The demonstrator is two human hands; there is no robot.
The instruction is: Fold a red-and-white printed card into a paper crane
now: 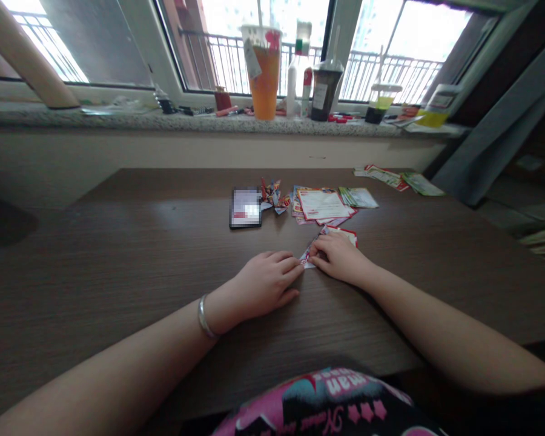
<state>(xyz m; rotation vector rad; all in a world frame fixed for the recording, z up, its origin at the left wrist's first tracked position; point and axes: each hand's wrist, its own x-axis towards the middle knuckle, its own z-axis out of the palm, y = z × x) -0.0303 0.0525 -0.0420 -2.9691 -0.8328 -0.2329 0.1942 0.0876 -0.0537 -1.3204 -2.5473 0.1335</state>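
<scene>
A sheet of printed paper (pixel 349 235), white with a red border, lies on the table with one side folded over to a point. My right hand (pixel 340 257) covers much of it, its bent fingers gripping the folded edge. From the left, my left hand (pixel 270 283) rests flat on the table, fingers stretched out and fingertips touching the paper's near corner. A silver bracelet (pixel 203 316) circles my left wrist. Just beyond my right hand lies a stack of similar printed sheets (pixel 322 204).
A phone-like device with a blurred screen (pixel 246 208) lies beside several folded paper pieces (pixel 275 197). Green-and-white leaflets (pixel 358 197) adjoin the stack, and more leaflets (pixel 390 177) lie at the far right. The windowsill (pixel 186 123) bears an orange drink cup (pixel 266 79), bottles and other cups.
</scene>
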